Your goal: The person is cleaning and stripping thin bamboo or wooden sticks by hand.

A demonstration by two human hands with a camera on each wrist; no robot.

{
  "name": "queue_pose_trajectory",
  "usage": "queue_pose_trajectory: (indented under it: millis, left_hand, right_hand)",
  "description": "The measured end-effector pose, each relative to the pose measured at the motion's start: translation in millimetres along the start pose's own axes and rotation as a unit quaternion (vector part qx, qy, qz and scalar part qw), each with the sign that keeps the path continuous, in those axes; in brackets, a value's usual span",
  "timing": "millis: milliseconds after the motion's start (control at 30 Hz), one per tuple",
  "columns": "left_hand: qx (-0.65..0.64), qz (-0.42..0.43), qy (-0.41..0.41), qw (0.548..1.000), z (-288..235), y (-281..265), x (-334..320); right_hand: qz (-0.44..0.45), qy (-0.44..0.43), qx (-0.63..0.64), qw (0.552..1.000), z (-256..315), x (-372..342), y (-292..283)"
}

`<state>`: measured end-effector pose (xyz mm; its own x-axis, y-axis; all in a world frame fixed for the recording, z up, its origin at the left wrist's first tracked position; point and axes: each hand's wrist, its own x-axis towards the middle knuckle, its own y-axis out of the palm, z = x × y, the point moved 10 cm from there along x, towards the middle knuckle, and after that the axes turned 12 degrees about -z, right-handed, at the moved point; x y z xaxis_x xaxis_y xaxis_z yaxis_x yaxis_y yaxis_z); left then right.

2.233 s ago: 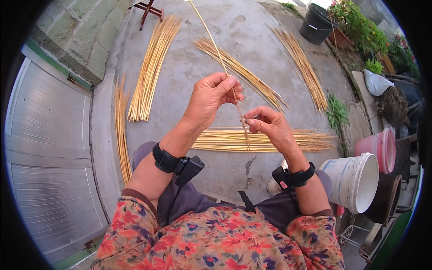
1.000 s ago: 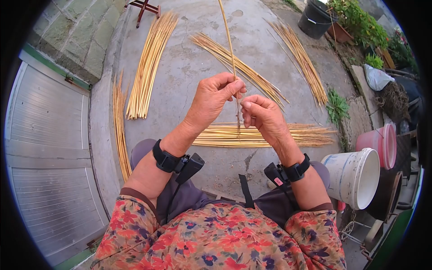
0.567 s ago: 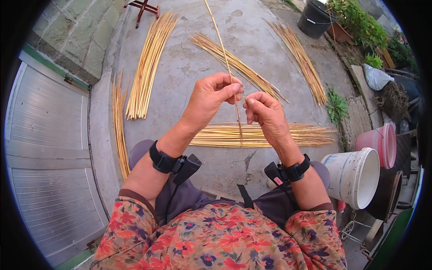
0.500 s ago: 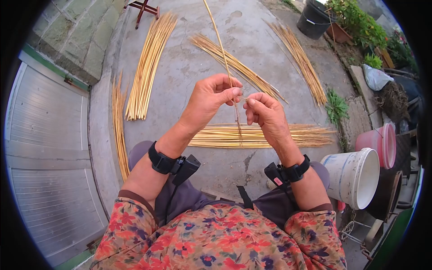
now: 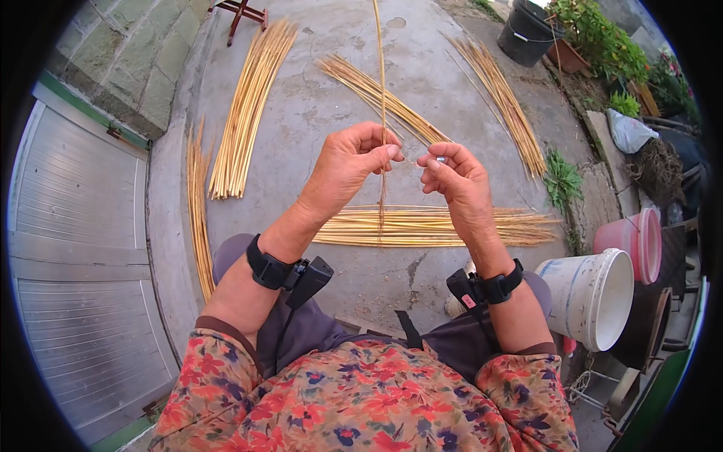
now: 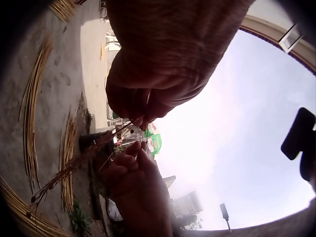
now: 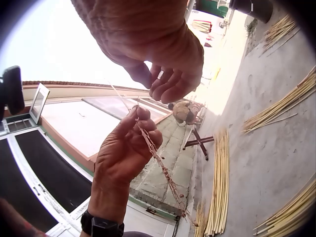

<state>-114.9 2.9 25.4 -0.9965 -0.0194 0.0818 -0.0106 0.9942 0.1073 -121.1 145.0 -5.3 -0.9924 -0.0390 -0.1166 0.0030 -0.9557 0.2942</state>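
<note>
In the head view my left hand (image 5: 343,169) pinches a long dry stalk (image 5: 380,68) between thumb and fingertips. The stalk stands nearly upright in that view, and its thin branching seed head (image 5: 382,197) hangs below the fingers. The right wrist view shows this reddish seed head (image 7: 162,168) trailing down from the left hand (image 7: 121,155). Just to the right, my right hand (image 5: 463,181) has its fingers curled, with thumb and forefinger pinching the end of a fine pale strand (image 5: 410,160) that reaches toward the left fingertips. A ring shows on a right finger.
Stalk bundles lie around on the concrete: one crosswise (image 5: 354,230) below the hands, one slanting (image 5: 407,117) beyond them, others left (image 5: 252,113) and right (image 5: 512,113). White (image 5: 595,294) and pink buckets (image 5: 640,241) stand right. A metal door (image 5: 83,226) is left.
My right hand has drawn away to the right from the left fingertips, the fine strand now stretched between them. The stalk's upper end swings about; my left hand stays nearly in place, gripping it.
</note>
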Motion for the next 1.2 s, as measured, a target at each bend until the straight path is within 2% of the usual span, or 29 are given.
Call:
queue_pose_trajectory:
  millis: [367, 833, 900, 1000, 1067, 1100, 1167, 1200]
  left_hand:
    - [0.039, 0.023, 0.012, 0.999, 0, 5, -2]
    - [0.077, 0.024, 0.023, 0.996, 1, 7, -4]
    - [0.068, -0.019, 0.066, 0.995, -10, 2, -5]
    - [0.000, -0.046, 0.036, 0.998, -21, -9, -1]
    - [-0.026, -0.053, 0.022, 0.998, -16, -17, 3]
    - [-0.049, -0.054, 0.006, 0.997, -13, -21, 5]
    - [-0.056, -0.070, -0.001, 0.996, -9, -27, 8]
    - [-0.063, -0.083, -0.011, 0.995, -7, -31, 9]
  right_hand:
    - [0.077, 0.035, -0.008, 0.996, -7, -6, 15]
    - [0.079, 0.035, -0.043, 0.995, -12, -6, 19]
    - [0.075, 0.029, -0.054, 0.995, -17, -5, 17]
    - [0.056, 0.058, -0.076, 0.994, -26, -5, 9]
    - [0.112, 0.036, -0.229, 0.966, -28, -7, 13]
    - [0.116, 0.036, -0.230, 0.966, -25, -9, 13]
    - [0.199, 0.047, -0.340, 0.918, -33, -21, 22]
    - [0.202, 0.047, -0.340, 0.917, -37, -23, 21]
